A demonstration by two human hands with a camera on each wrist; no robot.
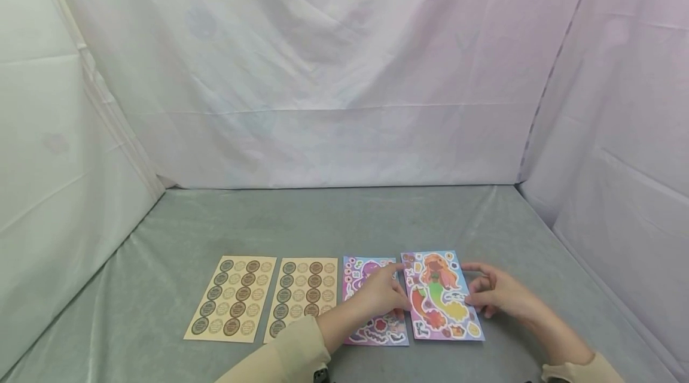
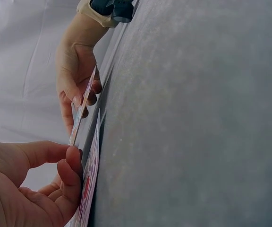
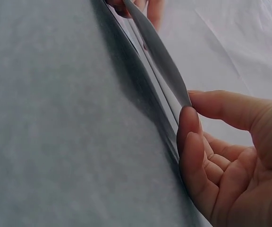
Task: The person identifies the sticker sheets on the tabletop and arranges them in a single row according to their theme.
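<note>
A mermaid sticker sheet [image 1: 436, 296] is held between both hands by its left and right edges. My left hand [image 1: 381, 294] pinches the left edge between thumb and fingers, and my right hand [image 1: 500, 293] pinches the opposite one. Seen nearly edge-on in the left wrist view, this sheet [image 2: 82, 109] is raised off the table. Its plain back [image 3: 162, 52] bends slightly in the right wrist view. Flat beneath my left hand lies a purple sticker sheet [image 1: 377, 335], partly covered by the hand and wrist.
Two tan sheets of round label stickers, one at the far left [image 1: 231, 299] and another [image 1: 299, 296] beside the purple sheet, lie in a row on the grey cloth-covered table [image 1: 323, 221]. White curtains [image 1: 334, 72] enclose the back and sides.
</note>
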